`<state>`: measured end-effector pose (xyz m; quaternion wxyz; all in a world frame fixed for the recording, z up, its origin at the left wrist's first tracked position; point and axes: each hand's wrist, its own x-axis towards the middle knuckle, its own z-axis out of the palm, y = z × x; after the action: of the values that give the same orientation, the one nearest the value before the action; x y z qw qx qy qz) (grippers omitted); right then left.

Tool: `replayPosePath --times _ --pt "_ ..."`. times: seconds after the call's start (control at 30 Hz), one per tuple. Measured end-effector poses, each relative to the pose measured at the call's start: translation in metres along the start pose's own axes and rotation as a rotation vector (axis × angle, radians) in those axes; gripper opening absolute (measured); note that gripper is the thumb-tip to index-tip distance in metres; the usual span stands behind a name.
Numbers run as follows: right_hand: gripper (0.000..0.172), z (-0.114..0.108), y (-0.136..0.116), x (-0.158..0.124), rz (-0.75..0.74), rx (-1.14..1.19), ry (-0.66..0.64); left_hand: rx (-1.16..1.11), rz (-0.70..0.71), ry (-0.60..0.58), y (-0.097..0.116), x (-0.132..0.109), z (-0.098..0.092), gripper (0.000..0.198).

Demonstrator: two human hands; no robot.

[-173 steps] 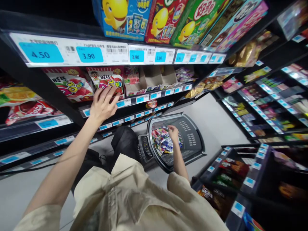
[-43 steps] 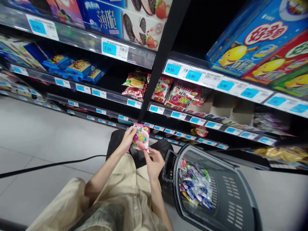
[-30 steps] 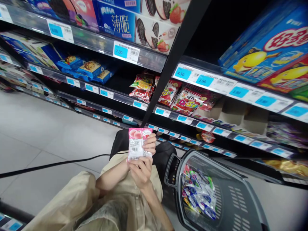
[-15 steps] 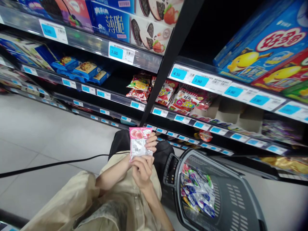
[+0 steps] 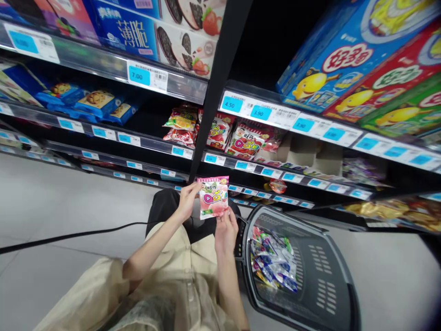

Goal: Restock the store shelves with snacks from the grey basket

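A small pink and white bag of gummy candy (image 5: 213, 198) is held up in front of my knees, its printed front facing me. My left hand (image 5: 189, 200) pinches its upper left edge. My right hand (image 5: 226, 226) grips the lower right corner between thumb and fingers. To the right stands a grey shopping basket (image 5: 324, 271), with several shiny candy packets (image 5: 275, 259) lying in it. Similar red candy bags (image 5: 244, 140) sit on the shelf just beyond my hands.
Blue cookie boxes (image 5: 127, 34) fill the upper left shelf. Blue, red and green snack boxes (image 5: 320, 73) stand at upper right. A dark upright post (image 5: 210, 87) divides the shelves, which carry price tags (image 5: 148, 77). A black cable (image 5: 76, 235) runs across on the left.
The candy bag has been turned from its back to its printed front. My hands have moved apart to opposite edges of it. The view has shifted to the right.
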<state>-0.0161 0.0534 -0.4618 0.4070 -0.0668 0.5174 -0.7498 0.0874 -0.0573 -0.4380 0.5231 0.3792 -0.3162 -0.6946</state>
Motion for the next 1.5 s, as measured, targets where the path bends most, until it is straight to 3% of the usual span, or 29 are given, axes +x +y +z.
replayPosePath --times 0.1,0.2,0.3,0.37,0.47,0.53,0.63,0.7,0.87,0.97,1.03,1.13,1.2,1.27,1.4,1.5 --pt "0.045 -0.003 0.001 0.01 0.088 0.052 -0.007 0.041 0.04 0.025 -0.004 -0.001 0.005 0.044" --pt "0.043 -0.01 0.002 0.015 0.076 0.026 -0.032 0.048 0.038 0.08 -0.009 0.0 0.006 0.043" --pt "0.042 -0.02 -0.002 0.019 0.0 -0.154 -0.057 0.122 0.094 0.069 -0.01 0.001 0.002 0.042" --pt "0.04 -0.026 -0.008 0.018 -0.127 -0.347 -0.102 0.224 0.163 0.019 -0.008 -0.001 0.0 0.043" --pt "0.044 -0.028 -0.018 0.012 -0.348 -0.601 -0.215 0.406 0.269 -0.086 -0.004 -0.008 0.003 0.043" --pt "0.063 -0.026 -0.022 0.008 -0.441 -0.717 -0.269 0.5 0.316 -0.164 -0.003 -0.015 0.011 0.041" --pt "0.095 -0.026 -0.027 0.007 -0.464 -0.781 -0.314 0.572 0.346 -0.272 -0.006 -0.025 0.025 0.041" --pt "0.105 -0.029 -0.03 0.012 -0.433 -0.745 -0.327 0.597 0.349 -0.343 -0.007 -0.03 0.035 0.04" --pt "0.096 -0.04 -0.046 0.029 -0.361 -0.616 -0.277 0.611 0.343 -0.585 0.002 -0.026 0.063 0.032" --pt "0.083 -0.041 -0.064 0.041 -0.356 -0.533 -0.222 0.58 0.309 -0.833 0.012 -0.009 0.087 0.03" --pt "0.08 -0.037 -0.083 0.053 -0.405 -0.482 -0.161 0.522 0.28 -0.914 0.015 0.007 0.105 0.038" --pt "0.086 -0.026 -0.121 0.073 -0.509 -0.377 -0.057 0.597 0.511 -0.781 0.017 0.036 0.133 0.039" --pt "0.088 -0.014 -0.149 0.087 -0.59 -0.297 -0.001 0.797 0.757 -0.658 0.016 0.055 0.15 0.034" --pt "0.083 0.0 -0.173 0.102 -0.68 -0.248 0.027 1.044 0.912 -0.599 0.013 0.071 0.165 0.039" --pt "0.08 0.03 -0.202 0.135 -0.785 -0.286 0.008 1.404 1.041 -0.557 0.005 0.095 0.184 0.039" --pt "0.092 0.049 -0.209 0.162 -0.824 -0.428 0.041 1.439 1.11 -0.579 -0.004 0.11 0.186 0.034"
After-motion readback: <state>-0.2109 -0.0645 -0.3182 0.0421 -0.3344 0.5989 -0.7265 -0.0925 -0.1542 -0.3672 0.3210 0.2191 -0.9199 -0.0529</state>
